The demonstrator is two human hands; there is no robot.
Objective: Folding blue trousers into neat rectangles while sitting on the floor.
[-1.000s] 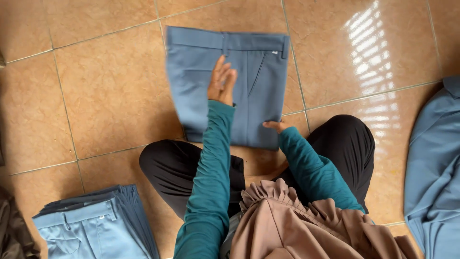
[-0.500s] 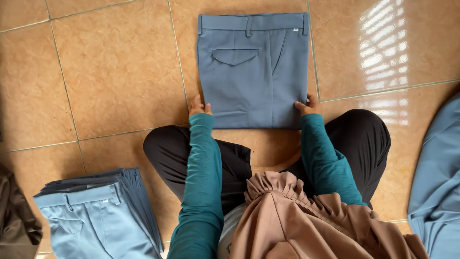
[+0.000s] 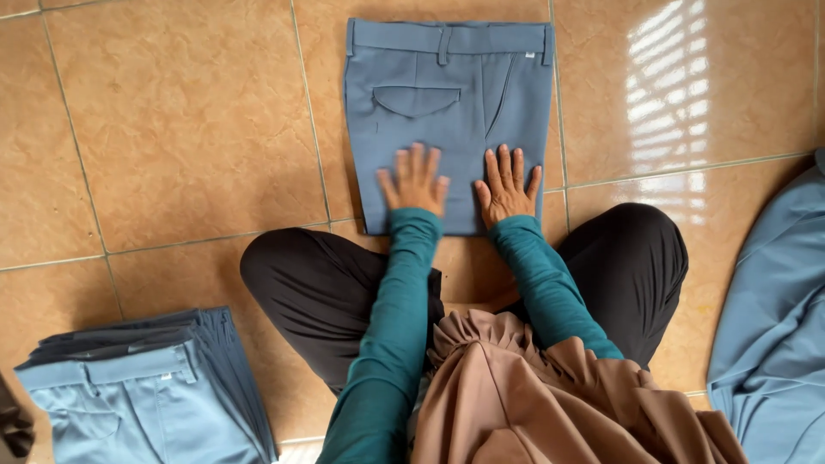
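A pair of grey-blue trousers (image 3: 447, 94) lies folded into a rectangle on the tan tiled floor in front of me, waistband at the far end, a flap pocket facing up. My left hand (image 3: 414, 180) and my right hand (image 3: 507, 183) both press flat on the near end of the folded trousers, fingers spread, side by side. Neither hand grips anything. My sleeves are teal, and my crossed legs in black sit just behind the trousers.
A stack of folded light-blue and darker trousers (image 3: 137, 391) sits at the lower left. A heap of loose blue cloth (image 3: 773, 326) lies at the right edge. A dark item (image 3: 13, 425) shows at the far left edge.
My hands moved from the near corners of the folded trousers inward and now lie flat on top of the cloth. The trousers stay where they were.
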